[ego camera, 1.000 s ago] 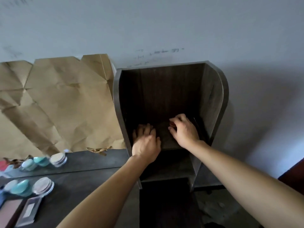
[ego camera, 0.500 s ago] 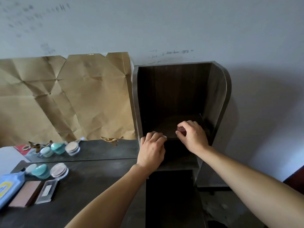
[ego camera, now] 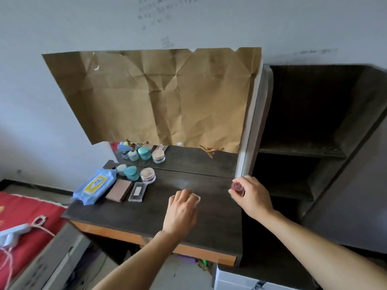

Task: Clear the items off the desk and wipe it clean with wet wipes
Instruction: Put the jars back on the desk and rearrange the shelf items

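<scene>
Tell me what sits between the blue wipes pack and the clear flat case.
A flat brown box lies there on the desk, shown in the head view.

Grey wall (ego camera: 62, 28); dark shelf unit (ego camera: 303, 150) right; red bedding (ego camera: 25, 208) left.

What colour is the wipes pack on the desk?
The wipes pack is blue with a yellow label; the head view shows it.

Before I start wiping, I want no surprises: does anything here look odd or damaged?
Yes. Creased brown paper covers most of the mirror behind the desk; its lower edge is torn and ragged, leaving only a bottom strip showing.
</scene>
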`<action>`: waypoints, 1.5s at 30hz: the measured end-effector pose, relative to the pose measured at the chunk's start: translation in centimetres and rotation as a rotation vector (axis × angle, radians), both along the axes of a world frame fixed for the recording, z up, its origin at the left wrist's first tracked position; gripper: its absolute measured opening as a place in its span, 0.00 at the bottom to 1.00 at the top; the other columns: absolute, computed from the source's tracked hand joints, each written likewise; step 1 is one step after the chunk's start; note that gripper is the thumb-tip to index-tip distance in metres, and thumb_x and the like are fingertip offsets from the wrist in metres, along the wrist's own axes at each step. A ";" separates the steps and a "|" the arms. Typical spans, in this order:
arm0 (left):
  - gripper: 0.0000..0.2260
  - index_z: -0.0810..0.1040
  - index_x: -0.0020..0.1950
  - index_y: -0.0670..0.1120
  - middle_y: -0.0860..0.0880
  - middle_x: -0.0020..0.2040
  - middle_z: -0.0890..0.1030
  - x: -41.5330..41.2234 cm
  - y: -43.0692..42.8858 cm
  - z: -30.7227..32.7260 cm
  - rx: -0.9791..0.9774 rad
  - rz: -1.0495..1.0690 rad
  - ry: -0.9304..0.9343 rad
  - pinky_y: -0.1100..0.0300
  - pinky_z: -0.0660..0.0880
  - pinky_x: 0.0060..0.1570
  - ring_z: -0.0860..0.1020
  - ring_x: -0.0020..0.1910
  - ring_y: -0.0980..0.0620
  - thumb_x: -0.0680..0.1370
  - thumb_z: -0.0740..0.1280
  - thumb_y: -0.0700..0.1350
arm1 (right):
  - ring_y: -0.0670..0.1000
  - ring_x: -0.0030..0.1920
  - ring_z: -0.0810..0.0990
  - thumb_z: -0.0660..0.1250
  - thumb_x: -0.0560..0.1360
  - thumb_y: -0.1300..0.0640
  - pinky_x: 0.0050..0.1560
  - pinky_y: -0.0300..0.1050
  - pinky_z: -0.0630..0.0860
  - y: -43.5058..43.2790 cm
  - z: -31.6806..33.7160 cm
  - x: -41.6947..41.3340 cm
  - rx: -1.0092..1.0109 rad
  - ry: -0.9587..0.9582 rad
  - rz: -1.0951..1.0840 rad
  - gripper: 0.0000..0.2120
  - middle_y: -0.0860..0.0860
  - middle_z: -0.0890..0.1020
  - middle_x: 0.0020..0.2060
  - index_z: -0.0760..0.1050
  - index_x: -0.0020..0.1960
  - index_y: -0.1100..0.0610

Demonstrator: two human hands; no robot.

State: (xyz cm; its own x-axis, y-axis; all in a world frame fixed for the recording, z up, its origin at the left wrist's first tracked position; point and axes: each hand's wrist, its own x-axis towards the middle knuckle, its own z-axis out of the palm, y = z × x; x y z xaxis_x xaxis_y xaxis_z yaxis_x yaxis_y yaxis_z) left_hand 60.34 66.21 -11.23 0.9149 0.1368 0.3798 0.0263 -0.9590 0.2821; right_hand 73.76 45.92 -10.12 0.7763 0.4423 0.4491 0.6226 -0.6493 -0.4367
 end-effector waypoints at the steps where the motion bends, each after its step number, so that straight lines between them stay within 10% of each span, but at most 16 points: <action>1: 0.11 0.76 0.48 0.53 0.53 0.49 0.76 -1.2 1.1 -0.5 -0.012 0.024 0.006 0.54 0.72 0.43 0.74 0.47 0.48 0.68 0.60 0.46 | 0.51 0.44 0.78 0.75 0.67 0.52 0.38 0.43 0.74 1.4 -0.4 -0.7 -0.001 0.018 0.022 0.11 0.48 0.79 0.41 0.78 0.46 0.53; 26: 0.07 0.77 0.50 0.51 0.51 0.50 0.76 2.4 22.3 -10.6 -0.160 0.262 0.278 0.54 0.76 0.45 0.75 0.46 0.48 0.73 0.66 0.46 | 0.56 0.43 0.78 0.73 0.65 0.61 0.40 0.48 0.75 26.8 -13.2 6.9 -0.210 0.333 0.234 0.12 0.51 0.80 0.40 0.79 0.48 0.56; 45: 0.20 0.77 0.59 0.48 0.48 0.62 0.72 9.0 28.3 -18.3 -0.145 -0.177 0.557 0.56 0.76 0.57 0.72 0.59 0.48 0.70 0.73 0.54 | 0.53 0.50 0.76 0.71 0.71 0.50 0.44 0.44 0.71 37.3 -17.3 10.8 -0.371 0.602 -0.029 0.16 0.50 0.77 0.50 0.75 0.56 0.54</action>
State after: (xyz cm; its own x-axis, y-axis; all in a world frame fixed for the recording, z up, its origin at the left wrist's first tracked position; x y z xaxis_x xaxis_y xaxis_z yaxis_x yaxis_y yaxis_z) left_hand 69.36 94.53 -29.48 0.9844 -0.0214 -0.1746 0.0511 -0.9151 0.4000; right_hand 84.60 83.25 -27.44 0.8562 0.4585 -0.2381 0.3229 -0.8346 -0.4463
